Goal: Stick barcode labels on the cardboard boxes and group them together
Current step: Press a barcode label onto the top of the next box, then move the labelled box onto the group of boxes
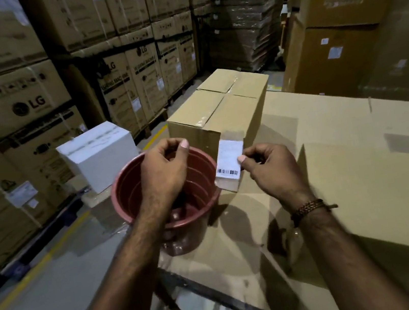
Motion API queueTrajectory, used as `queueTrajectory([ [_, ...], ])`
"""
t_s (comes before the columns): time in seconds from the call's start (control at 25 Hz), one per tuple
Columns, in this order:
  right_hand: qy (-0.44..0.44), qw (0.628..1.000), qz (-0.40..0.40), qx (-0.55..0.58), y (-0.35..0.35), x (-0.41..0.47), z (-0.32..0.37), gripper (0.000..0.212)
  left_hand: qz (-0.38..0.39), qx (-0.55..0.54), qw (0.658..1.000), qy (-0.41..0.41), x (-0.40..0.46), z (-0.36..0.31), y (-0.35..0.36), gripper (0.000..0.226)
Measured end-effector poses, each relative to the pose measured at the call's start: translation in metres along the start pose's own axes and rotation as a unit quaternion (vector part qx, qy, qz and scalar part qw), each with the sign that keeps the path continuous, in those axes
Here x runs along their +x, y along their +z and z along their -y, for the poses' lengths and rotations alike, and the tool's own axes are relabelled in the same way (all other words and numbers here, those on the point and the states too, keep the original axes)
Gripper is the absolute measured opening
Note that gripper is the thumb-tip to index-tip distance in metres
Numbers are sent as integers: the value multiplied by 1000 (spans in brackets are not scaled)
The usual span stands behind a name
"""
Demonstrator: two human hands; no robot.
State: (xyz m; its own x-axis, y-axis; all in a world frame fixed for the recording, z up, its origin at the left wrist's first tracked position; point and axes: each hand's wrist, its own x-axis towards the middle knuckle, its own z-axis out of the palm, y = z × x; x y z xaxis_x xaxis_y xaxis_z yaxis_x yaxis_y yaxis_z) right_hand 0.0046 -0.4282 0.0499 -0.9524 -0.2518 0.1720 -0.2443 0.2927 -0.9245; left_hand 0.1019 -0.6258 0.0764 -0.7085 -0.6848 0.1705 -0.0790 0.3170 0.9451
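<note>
My right hand (271,168) pinches a white barcode label (230,162) by its right edge, held upright in front of the near end of a taped brown cardboard box (220,106). The barcode is at the label's lower part. My left hand (164,170) hovers over a reddish-brown plastic bucket (126,191), fingers curled with thumb and forefinger pinched together; whether a thin strip is between them I cannot tell. A white box (99,155) stands to the left of the brown box.
The brown box rests on a large flat cardboard surface (350,185) that spreads to the right. Tall stacks of appliance cartons (29,102) line the left and back. A wrapped pallet (246,22) stands behind. The grey floor with a yellow line (41,263) lies to the left.
</note>
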Motion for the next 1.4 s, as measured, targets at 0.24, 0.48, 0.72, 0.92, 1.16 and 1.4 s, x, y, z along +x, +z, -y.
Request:
queueTrajectory([
  [0.24, -34, 992, 5, -124, 90, -8, 25, 8, -17, 32, 999, 7, 43, 28, -67, 17],
  [0.48, -59, 956, 44, -284, 144, -3, 33, 13, 7, -13, 1000, -17, 73, 51, -90, 15],
  [0.72, -53, 910, 109, -398, 172, 12, 34, 23, 32, -24, 999, -32, 87, 58, -90, 17],
  [0.92, -26, 910, 50, -411, 169, 17, 28, 22, 45, -17, 998, -32, 91, 61, -90, 17],
  [1.16, -17, 941, 15, -338, 141, 8, 37, 20, 72, -27, 997, -17, 86, 53, -70, 15],
  [1.4, 3, 955, -40, -293, 66, -15, 43, 16, 170, -49, 984, 39, 59, 23, -19, 13],
])
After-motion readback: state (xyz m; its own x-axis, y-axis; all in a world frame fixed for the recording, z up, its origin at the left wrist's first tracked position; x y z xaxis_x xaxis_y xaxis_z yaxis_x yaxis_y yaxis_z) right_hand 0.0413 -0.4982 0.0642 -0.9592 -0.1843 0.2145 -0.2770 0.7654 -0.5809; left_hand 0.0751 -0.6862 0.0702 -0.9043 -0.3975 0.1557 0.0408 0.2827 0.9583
